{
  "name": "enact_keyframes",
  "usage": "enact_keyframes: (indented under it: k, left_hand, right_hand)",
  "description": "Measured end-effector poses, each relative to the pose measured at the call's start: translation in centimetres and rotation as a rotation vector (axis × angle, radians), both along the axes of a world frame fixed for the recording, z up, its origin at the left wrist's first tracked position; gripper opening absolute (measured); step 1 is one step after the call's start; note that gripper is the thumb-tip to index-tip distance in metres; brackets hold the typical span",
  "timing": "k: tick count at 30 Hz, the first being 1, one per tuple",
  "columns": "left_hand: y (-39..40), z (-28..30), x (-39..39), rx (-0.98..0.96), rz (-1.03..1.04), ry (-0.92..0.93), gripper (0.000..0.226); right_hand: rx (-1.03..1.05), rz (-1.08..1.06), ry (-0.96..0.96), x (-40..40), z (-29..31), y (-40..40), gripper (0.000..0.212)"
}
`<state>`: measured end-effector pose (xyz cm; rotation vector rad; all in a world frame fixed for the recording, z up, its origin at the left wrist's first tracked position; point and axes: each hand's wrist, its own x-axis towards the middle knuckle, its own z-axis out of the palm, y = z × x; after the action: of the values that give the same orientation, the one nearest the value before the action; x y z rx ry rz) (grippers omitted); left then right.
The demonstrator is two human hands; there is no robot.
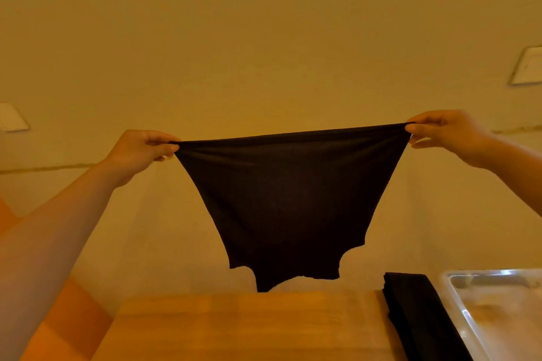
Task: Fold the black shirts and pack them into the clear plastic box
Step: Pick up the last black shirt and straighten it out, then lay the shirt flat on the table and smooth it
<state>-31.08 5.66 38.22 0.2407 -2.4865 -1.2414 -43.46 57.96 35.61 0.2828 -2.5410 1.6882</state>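
Note:
A black shirt [289,202] hangs in the air above the wooden table [234,328], stretched wide along its top edge. My left hand [140,152] pinches its left corner and my right hand [448,135] pinches its right corner, both arms raised. The shirt's lower edge dangles just above the table's far side. A stack of folded black shirts [416,313] lies on the table at the right. The clear plastic box [495,311] stands right of that stack, partly cut off by the frame.
A plain wall fills the background, with a white plate [526,66] on it at the right and another white plate [11,117] at the left. An orange surface [58,316] shows at the lower left beside the table.

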Motion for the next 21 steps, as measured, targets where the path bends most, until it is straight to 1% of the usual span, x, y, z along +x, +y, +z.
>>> enact_keyframes:
  k: [5, 9, 12, 14, 18, 19, 21]
  left_hand:
    - [-0.1, -2.6, 5.2, -0.041, -0.046, -0.044, 0.016]
    - [-0.9, -6.5, 11.2, -0.102, -0.084, -0.093, 0.015]
    - [-1.8, -10.1, 16.0, -0.098, -0.120, -0.114, 0.014]
    - [-2.5, -12.6, 19.2, -0.135, -0.180, -0.128, 0.020]
    - [-3.6, -18.7, 25.5, -0.301, -0.329, -0.164, 0.045]
    - [-3.7, -20.3, 27.0, -0.321, -0.363, -0.185, 0.047]
    - [-3.7, -23.5, 29.9, -0.398, -0.411, -0.256, 0.044]
  right_hand:
    - [0.059, -0.001, -0.021, 6.6, -3.0, -0.2, 0.010]
    - [0.083, 0.020, -0.078, 13.8, -6.8, -0.7, 0.011]
    - [0.126, 0.024, -0.135, 19.3, -10.1, -0.7, 0.012]
    - [0.153, 0.045, -0.172, 22.9, -12.4, -0.9, 0.013]
    - [0.260, 0.064, -0.179, 30.2, -17.5, -1.1, 0.018]
    - [0.299, 0.073, -0.189, 31.7, -18.9, -1.1, 0.020]
    - [0.403, 0.117, -0.244, 34.6, -21.9, -1.5, 0.022]
